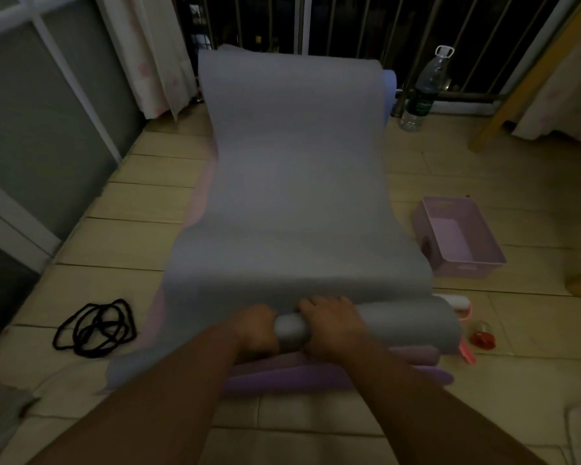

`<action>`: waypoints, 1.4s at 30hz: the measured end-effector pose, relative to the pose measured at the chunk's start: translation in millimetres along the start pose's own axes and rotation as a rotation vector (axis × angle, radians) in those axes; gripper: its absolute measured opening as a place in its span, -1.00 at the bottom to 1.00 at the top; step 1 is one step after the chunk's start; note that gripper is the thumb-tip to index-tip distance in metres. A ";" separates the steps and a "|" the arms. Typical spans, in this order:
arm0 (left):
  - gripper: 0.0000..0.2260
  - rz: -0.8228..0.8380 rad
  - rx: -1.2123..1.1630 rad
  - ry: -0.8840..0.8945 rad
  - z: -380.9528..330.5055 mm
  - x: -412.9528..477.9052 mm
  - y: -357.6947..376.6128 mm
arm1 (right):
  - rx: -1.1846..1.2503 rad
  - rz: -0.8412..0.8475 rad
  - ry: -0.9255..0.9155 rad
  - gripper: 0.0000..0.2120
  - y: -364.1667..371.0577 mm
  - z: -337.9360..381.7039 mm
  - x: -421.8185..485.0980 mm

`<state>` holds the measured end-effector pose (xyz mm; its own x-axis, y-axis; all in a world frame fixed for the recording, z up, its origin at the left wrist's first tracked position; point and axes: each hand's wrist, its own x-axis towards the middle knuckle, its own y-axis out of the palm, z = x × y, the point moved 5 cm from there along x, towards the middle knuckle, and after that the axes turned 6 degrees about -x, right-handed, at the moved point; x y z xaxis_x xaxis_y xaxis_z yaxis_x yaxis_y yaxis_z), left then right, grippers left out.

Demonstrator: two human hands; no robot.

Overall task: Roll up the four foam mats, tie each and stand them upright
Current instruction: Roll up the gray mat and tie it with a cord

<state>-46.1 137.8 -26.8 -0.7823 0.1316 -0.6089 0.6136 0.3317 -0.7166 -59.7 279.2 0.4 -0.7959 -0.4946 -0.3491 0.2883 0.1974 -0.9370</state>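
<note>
Head view: a grey mat was seen spread lengthwise over the tiled floor, its far end curved upward against a barred railing. The near end had been rolled into a thick tube lying across the frame, and both hands were placed on that tube, close together. The left hand was closed round the tube with its fingers tucked underneath. The right hand was laid over the top, its fingers bent down over the far side of the tube in a firm hold. A short stretch of the roll was visible between the two hands, and the longer part ran off to the right.

Under the grey mat, a pink mat was shown as a strip along the left edge, and a purple mat was exposed just below the roll, near the wrists. A tangle of black cord was left on the tiles to the left, apart from the mats. To the right, a pink basket was set just beside the grey mat, and a clear plastic bottle was stood upright near the railing. A small red object was seen by the roll's right end, too blurred to be identified.
</note>
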 end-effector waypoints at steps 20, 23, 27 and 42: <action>-0.40 0.091 0.062 0.099 -13.1 5.3 8.5 | 0.163 0.172 -0.001 -0.31 7.2 -7.6 -9.4; -0.42 0.151 0.044 0.125 -13.6 8.7 1.9 | 0.165 0.282 -0.030 -0.28 3.7 -6.0 -5.3; -0.33 0.110 0.071 0.146 -13.4 3.8 -4.0 | 0.226 0.326 -0.020 -0.27 6.2 -6.9 1.2; -0.20 0.012 -0.041 0.025 5.0 0.0 -26.4 | 0.170 -0.008 -0.003 -0.33 -17.4 -12.2 5.9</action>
<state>-61.8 124.4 -9.6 -0.7778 0.1589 -0.6081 0.6182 0.3683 -0.6944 -75.9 283.2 14.8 -0.7969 -0.4985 -0.3412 0.3679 0.0474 -0.9287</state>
